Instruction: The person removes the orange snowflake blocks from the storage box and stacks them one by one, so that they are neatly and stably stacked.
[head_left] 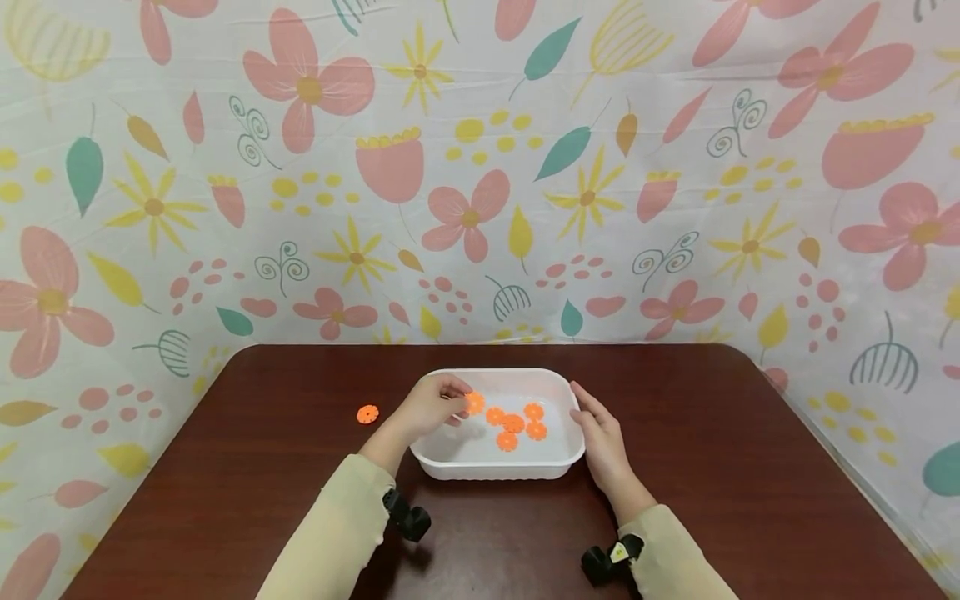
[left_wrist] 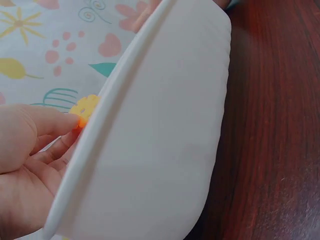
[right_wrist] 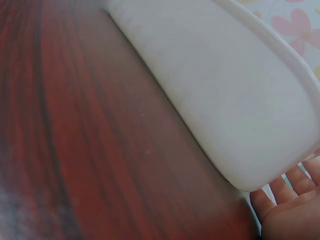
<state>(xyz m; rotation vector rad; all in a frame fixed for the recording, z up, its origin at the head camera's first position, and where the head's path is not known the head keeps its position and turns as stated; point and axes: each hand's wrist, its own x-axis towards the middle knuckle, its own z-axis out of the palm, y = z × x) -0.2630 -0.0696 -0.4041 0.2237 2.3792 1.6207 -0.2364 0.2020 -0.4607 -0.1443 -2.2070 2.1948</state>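
Floral backdrop (head_left: 468, 83) fills upper frame behind dark wooden table (head_left: 225, 492). At center, left hand (head_left: 431, 407) pinches orange disc (head_left: 476, 403) over left half of white tub (head_left: 495, 471), fingertips partly covering it; rim hides its lower edge in left wrist view. Right hand (head_left: 606, 442) grips tub's right rim, cut off at lower right of right wrist view. Clustered discs (head_left: 513, 424) overlap mid-tub, exact count unclear. Lone disc (head_left: 367, 414) lies left of tub. Sleeves (head_left: 330, 525) run out of frame at bottom.
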